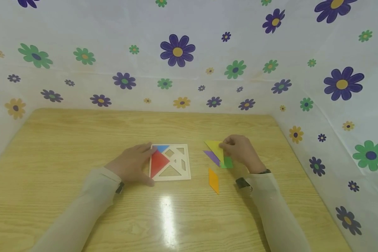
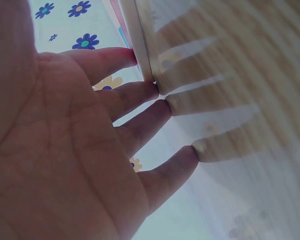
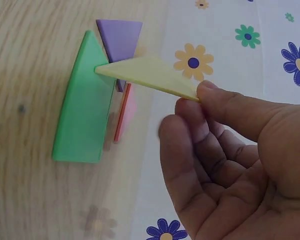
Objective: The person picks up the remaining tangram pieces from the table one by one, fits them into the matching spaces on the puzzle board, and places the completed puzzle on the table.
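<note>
A pale tangram board [image 1: 189, 161] lies on the table, with a red piece [image 1: 159, 162] and a blue piece [image 1: 162, 148] at its left and several cutouts showing bare. My left hand [image 1: 133, 162] rests at the board's left edge, index finger on the upper left part and thumb near the lower corner. In the left wrist view its fingers [image 2: 140, 135] extend to the tabletop and the board's side. Between thumb and fingertips my right hand [image 1: 240, 150] pinches a yellow triangle [image 1: 216, 148], raised above a purple piece [image 1: 212, 158] and a green piece [image 3: 82, 115].
An orange parallelogram [image 1: 213, 181] lies nearer the front, right of the board. The right wrist view also has a thin pinkish-red piece [image 3: 123, 115] beside the green one. A flower-printed white sheet [image 1: 201, 45] encloses the wooden table [image 1: 82, 133] at the back and sides.
</note>
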### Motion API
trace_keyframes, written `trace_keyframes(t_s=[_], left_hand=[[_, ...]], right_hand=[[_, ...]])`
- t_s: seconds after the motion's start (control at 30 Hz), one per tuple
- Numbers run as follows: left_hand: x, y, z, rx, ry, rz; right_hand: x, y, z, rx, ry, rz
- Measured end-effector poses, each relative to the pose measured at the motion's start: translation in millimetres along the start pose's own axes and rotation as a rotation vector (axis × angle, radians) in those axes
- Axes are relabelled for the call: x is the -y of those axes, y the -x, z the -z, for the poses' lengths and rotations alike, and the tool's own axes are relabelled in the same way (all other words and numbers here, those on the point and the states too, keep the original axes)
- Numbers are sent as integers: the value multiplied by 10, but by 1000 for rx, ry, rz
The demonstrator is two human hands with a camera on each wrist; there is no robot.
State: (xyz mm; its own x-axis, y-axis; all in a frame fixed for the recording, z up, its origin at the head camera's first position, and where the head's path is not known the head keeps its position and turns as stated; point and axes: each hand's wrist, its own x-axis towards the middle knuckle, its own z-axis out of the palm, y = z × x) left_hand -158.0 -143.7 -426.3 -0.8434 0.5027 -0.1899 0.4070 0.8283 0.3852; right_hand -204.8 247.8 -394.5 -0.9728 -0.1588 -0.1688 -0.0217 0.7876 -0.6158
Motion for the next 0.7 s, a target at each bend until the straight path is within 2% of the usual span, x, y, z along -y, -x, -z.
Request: trace_keyframes(t_s=[0.2,0.47,0.7], left_hand=[[-32,16,33,8,13,13],[-41,23,29,8,14,9],[-36,17,28,8,6,6]], right_hand=[[37,0,-8,-34,-43,32],[57,0,-69,-135,15,99],[81,2,-104,-107,-1,100]])
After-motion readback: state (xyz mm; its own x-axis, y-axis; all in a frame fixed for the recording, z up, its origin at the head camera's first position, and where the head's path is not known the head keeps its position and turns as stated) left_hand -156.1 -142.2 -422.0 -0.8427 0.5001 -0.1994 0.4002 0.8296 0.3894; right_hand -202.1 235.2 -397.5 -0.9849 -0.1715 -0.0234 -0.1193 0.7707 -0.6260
